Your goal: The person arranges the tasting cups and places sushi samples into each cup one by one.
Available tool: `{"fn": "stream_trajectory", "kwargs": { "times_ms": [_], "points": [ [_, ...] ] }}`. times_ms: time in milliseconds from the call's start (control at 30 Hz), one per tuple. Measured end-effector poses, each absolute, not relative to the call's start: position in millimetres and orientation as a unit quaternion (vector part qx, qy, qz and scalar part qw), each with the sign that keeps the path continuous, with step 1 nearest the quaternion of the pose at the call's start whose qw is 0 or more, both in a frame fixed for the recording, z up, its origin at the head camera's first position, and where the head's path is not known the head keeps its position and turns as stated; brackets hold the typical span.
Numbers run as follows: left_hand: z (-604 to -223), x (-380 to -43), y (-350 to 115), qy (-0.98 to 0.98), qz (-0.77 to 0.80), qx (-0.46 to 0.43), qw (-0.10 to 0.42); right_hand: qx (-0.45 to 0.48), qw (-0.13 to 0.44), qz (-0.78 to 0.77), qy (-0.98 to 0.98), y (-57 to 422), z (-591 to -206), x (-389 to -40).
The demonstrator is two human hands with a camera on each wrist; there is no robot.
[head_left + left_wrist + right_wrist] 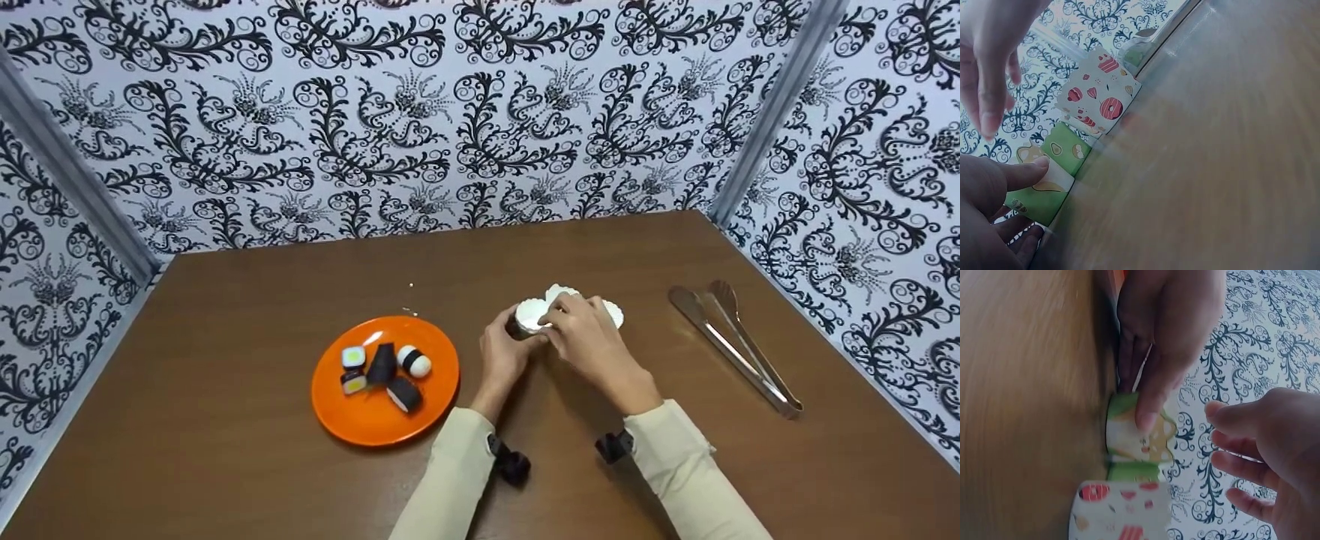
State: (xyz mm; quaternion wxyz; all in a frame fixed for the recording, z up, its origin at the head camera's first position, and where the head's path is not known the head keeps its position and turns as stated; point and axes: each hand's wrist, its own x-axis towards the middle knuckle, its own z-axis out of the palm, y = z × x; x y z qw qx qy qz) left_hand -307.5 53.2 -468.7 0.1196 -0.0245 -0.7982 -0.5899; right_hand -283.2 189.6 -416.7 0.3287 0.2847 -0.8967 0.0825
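Note:
Three scallop-edged paper baking cups stand close together on the table. My left hand [501,352] holds the nearest green cup [1044,197], which bears a cartoon animal, with the thumb on its front and fingers round its far side. Beyond it is a second green cup [1074,151] with an avocado print. A white cup [1098,93] with red dessert prints stands to the right. Over the cups hovers my right hand [589,334], its fingers loosely bent and apart. In the right wrist view, nothing shows between its fingers [1241,467].
To the left, an orange plate [337,420] carries several sushi pieces, among them a dark cone-shaped one [382,364]. Metal tongs [739,352] lie at the right. Small white crumbs [410,311] dot the table [247,322] behind the plate. Patterned walls [405,112] enclose it.

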Motion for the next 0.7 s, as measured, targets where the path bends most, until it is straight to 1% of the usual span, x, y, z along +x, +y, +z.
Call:
{"fn": "stream_trajectory", "kwargs": {
  "times_ms": [200, 533, 700],
  "points": [
    [-469.0, -306.8, 54.4, -0.809, -0.572, -0.013, 0.138, 0.245, 0.322, 0.084, -0.911, 177.0, -420.3, -281.0],
    [-468.5, -307.9, 54.5, -0.815, -0.563, -0.009, 0.139, 0.21, 0.334, 0.092, -0.914, 168.4, -425.3, -283.9],
    [-469.6, -307.5, 54.5, -0.815, -0.565, -0.005, 0.132, 0.2, 0.326, 0.081, -0.92, 167.8, -428.2, -284.5]
  ]
}}
